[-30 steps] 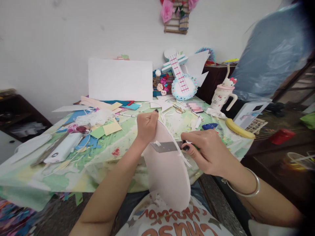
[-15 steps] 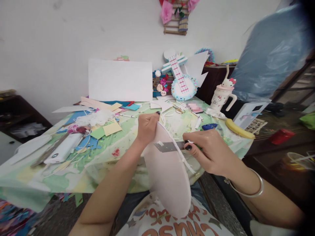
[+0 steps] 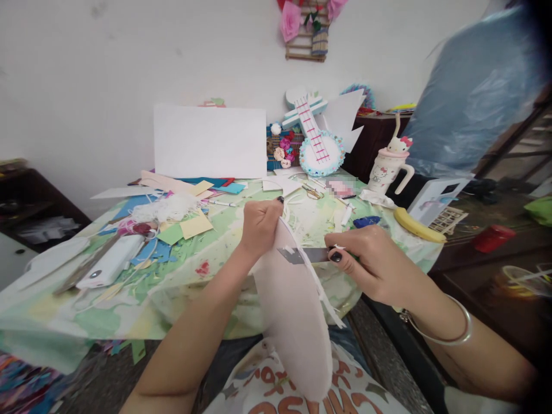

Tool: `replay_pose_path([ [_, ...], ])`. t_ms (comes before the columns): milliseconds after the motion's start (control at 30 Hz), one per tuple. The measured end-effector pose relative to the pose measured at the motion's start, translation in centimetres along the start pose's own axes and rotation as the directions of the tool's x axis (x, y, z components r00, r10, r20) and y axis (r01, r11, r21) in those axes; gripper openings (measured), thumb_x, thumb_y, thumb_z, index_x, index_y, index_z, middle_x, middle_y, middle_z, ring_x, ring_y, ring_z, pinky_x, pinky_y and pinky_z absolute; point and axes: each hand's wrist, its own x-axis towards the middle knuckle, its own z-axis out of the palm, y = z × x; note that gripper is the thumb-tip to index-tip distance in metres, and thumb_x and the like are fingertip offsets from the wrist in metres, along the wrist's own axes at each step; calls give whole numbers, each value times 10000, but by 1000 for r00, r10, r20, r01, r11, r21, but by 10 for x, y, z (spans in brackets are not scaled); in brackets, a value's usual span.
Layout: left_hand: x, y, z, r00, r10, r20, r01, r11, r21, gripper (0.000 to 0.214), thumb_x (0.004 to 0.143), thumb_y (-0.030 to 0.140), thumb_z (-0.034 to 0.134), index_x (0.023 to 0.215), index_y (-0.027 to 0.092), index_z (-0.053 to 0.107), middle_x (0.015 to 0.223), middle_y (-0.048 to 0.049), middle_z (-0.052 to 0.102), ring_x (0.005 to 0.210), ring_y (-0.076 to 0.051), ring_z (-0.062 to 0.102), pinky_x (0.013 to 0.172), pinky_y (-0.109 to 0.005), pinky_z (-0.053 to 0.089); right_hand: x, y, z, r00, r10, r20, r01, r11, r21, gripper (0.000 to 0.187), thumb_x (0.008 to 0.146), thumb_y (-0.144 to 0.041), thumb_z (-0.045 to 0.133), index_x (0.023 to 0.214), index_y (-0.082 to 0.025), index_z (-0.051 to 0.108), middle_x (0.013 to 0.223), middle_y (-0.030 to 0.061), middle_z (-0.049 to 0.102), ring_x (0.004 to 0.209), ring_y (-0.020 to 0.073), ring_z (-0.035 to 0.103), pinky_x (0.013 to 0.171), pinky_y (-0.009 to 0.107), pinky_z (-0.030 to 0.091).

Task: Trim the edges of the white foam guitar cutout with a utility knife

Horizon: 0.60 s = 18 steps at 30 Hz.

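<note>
While the left hand (image 3: 262, 227) has its fingers clamped on the upper end of a white board (image 3: 295, 328), before the printed shirt (image 3: 254, 379), the right hand (image 3: 366, 264) pinches a grey blade (image 3: 296, 257) across the board's edge. Beyond, a banana (image 3: 418, 225) lies near a handled cup (image 3: 385, 172).

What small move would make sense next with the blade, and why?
Probably a short, light slice toward the top of the white piece: the right hand holds the blade across its edge, and a thin strip dangles there, seemingly joined near the blade. The left hand grips the upper end, so a short stroke seems safer.
</note>
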Motion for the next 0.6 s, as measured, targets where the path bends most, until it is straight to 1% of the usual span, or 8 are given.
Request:
replay_pose_path([
  [133,0,-1,1,1000,7,3,-7,1000,28,472,825,263,462,405,176,266,412,46,214,429,-64,192,463,-284,136,-2,-1,-1,1000,1,8,-1,1000,-6,349,936,-400,286,650,-203,312,526,-35,345,487,101,322,556,282,188],
  [300,-2,1,3,999,49,15,-50,995,87,474,825,261,458,410,182,243,419,46,200,436,-70,185,469,-288,136,-1,-4,-2,1000,3,10,-3,1000,-8,360,941,-410,277,651,-201,321,529,-31,368,494,103,336,557,281,190],
  [433,-2,4,6,998,54,22,-57,989,138,457,821,264,442,424,191,227,424,45,187,439,-76,184,471,-292,141,1,-8,-3,1000,-1,0,1,1000,0,353,939,-400,290,649,-201,316,528,-36,353,486,99,329,554,279,187],
  [600,-2,6,10,997,74,33,-79,984,157,435,795,271,426,426,190,210,430,37,180,441,-75,182,469,-293,143,4,-11,-4,1000,-2,-12,2,1000,14,338,934,-379,306,645,-203,308,524,-42,325,475,95,304,546,281,177],
])
